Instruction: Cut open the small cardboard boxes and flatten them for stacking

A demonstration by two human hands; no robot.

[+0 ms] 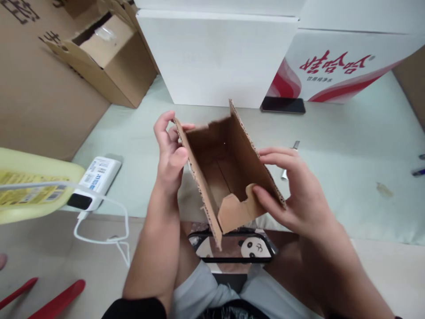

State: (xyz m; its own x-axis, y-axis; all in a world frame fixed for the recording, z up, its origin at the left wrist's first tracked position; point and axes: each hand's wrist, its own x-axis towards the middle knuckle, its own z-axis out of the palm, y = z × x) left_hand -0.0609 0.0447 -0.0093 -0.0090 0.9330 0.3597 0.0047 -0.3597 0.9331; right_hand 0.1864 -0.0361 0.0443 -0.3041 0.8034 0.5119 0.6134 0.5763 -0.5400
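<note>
Both hands hold up an open-topped cardboard box (242, 146) in the middle of the frame, its opening toward the viewer. The left hand (171, 148) comes up from lower left, fingers curled and thumb pressed against the box's left wall. The right hand (292, 190), part-open, pinches the right wall: fingers outside, thumb by the near flap (237, 212). Inside the box, brown walls and a dark seam in the bottom show.

A brown carton (124, 57) with clear plastic on it stands at upper left; a large white carton (215, 57) at upper centre and a red-and-white carton (335, 66) at upper right bound the far side. The near edge of the table (335, 190) crosses below the hands, and the box's near end reaches past it. Right of the right hand, the table surface stretches toward the frame's right edge.
</note>
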